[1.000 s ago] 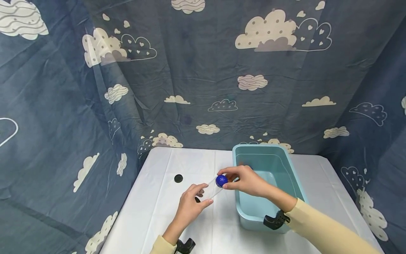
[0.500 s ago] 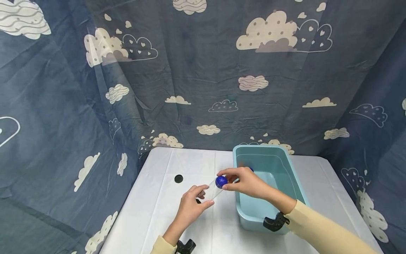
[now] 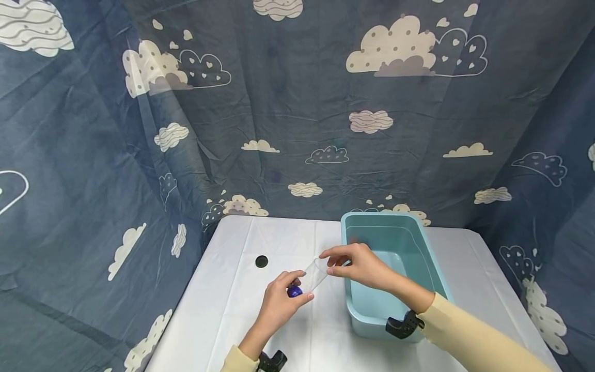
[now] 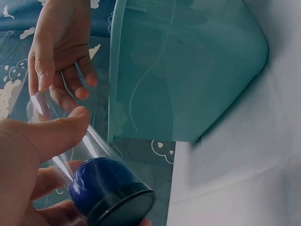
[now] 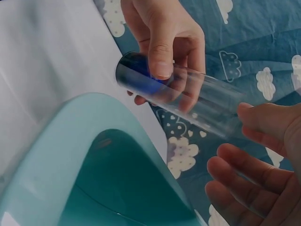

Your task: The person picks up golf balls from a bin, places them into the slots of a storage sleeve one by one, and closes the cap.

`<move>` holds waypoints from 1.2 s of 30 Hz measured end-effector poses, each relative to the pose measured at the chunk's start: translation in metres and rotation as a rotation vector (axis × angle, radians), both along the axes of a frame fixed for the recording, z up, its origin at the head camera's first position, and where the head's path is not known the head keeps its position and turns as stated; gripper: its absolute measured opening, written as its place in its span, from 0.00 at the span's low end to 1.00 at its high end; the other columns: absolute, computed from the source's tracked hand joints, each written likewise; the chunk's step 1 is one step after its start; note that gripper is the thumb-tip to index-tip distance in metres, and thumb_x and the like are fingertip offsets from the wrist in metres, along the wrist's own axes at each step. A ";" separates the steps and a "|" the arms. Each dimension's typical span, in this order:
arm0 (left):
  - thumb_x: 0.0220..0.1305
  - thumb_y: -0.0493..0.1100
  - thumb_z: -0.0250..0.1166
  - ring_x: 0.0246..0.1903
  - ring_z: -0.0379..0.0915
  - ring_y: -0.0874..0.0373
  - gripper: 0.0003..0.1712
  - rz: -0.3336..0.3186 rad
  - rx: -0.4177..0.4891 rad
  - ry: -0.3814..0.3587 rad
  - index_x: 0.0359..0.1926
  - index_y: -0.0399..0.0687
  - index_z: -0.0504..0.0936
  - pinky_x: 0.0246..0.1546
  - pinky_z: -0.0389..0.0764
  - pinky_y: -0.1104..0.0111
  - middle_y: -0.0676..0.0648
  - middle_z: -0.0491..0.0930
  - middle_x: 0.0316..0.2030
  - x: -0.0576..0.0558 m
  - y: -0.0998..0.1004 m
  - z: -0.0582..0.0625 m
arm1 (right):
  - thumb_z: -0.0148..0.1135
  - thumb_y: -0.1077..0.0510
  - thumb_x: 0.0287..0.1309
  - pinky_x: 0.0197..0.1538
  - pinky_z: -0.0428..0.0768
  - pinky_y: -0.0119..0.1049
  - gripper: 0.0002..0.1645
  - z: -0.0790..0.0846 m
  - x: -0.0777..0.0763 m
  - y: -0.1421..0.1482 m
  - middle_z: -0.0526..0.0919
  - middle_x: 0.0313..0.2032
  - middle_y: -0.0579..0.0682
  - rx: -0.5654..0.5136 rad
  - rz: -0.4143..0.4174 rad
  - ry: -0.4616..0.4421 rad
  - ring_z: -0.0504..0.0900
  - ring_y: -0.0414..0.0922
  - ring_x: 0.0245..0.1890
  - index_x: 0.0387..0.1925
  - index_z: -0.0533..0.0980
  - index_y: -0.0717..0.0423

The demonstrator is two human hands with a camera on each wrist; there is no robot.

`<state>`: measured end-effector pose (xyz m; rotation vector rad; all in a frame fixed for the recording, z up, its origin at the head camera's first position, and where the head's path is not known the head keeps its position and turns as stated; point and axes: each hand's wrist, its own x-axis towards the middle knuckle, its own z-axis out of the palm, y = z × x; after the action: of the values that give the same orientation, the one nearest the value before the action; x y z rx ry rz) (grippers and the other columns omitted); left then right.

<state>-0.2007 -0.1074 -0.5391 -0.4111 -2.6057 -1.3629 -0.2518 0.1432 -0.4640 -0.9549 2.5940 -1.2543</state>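
Note:
My left hand grips a clear tube, held tilted above the table with its mouth up toward the right. A blue ball sits inside the tube's lower end, against the black cap there. My right hand is at the tube's mouth, thumb and fingertips around the rim with no ball between them. In the right wrist view the right thumb touches the tube's end, while the other fingers are spread apart below it.
A light teal bin stands on the right of the white-covered table, under my right forearm. A black disc lies on the table to the left. A dark blue cloud-patterned curtain hangs behind and at both sides.
The blue ball, earlier at the tube's mouth by my right fingertips, has been let go and has slid to the tube's capped lower end. Both hands have hardly moved.

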 end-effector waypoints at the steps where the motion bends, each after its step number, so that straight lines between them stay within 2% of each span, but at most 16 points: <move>1: 0.51 0.51 0.80 0.38 0.77 0.62 0.30 0.003 0.000 0.001 0.56 0.52 0.84 0.38 0.80 0.67 0.55 0.80 0.38 0.000 0.000 0.000 | 0.71 0.54 0.61 0.39 0.84 0.37 0.20 0.000 0.000 0.000 0.86 0.36 0.40 -0.004 -0.003 0.002 0.85 0.41 0.37 0.55 0.82 0.46; 11: 0.51 0.50 0.80 0.38 0.77 0.61 0.30 0.008 0.025 -0.010 0.56 0.54 0.84 0.39 0.81 0.67 0.52 0.81 0.38 -0.001 -0.002 0.002 | 0.71 0.53 0.61 0.39 0.83 0.41 0.19 0.005 -0.005 0.001 0.86 0.37 0.38 0.010 -0.041 0.013 0.84 0.40 0.36 0.54 0.82 0.41; 18: 0.52 0.51 0.80 0.39 0.77 0.60 0.31 0.010 0.040 -0.030 0.57 0.52 0.83 0.39 0.82 0.66 0.53 0.81 0.39 0.000 -0.004 0.001 | 0.72 0.54 0.61 0.41 0.83 0.36 0.20 0.008 -0.016 0.007 0.86 0.37 0.40 0.018 -0.079 0.006 0.85 0.41 0.38 0.55 0.82 0.43; 22: 0.51 0.50 0.80 0.39 0.78 0.60 0.31 0.014 0.051 -0.027 0.57 0.51 0.84 0.39 0.82 0.66 0.53 0.81 0.39 0.001 -0.005 0.002 | 0.71 0.54 0.62 0.39 0.83 0.37 0.19 0.008 -0.027 0.014 0.86 0.39 0.44 0.003 -0.118 -0.029 0.86 0.44 0.38 0.55 0.82 0.45; 30: 0.51 0.49 0.81 0.40 0.78 0.59 0.30 0.023 0.076 -0.028 0.56 0.52 0.84 0.39 0.82 0.68 0.52 0.82 0.39 0.002 -0.009 0.003 | 0.70 0.52 0.62 0.45 0.84 0.41 0.19 -0.007 -0.061 0.030 0.86 0.41 0.47 0.007 -0.219 -0.078 0.85 0.44 0.41 0.54 0.82 0.47; 33: 0.51 0.50 0.80 0.40 0.78 0.59 0.31 0.017 0.078 -0.023 0.57 0.52 0.83 0.39 0.82 0.68 0.51 0.82 0.40 0.002 -0.009 0.002 | 0.70 0.52 0.63 0.43 0.84 0.41 0.19 -0.014 -0.072 0.036 0.86 0.41 0.49 0.014 -0.251 -0.121 0.84 0.45 0.40 0.55 0.82 0.48; 36: 0.51 0.50 0.80 0.40 0.78 0.58 0.31 0.017 0.089 -0.027 0.57 0.52 0.83 0.39 0.82 0.67 0.51 0.82 0.40 0.003 -0.008 0.001 | 0.69 0.53 0.63 0.41 0.84 0.41 0.19 -0.020 -0.079 0.042 0.85 0.42 0.52 0.002 -0.281 -0.201 0.85 0.49 0.39 0.55 0.82 0.49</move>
<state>-0.1974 -0.1158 -0.5384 -0.3592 -2.5520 -1.4821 -0.3312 0.1854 -0.4843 -0.4449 2.6306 -1.3297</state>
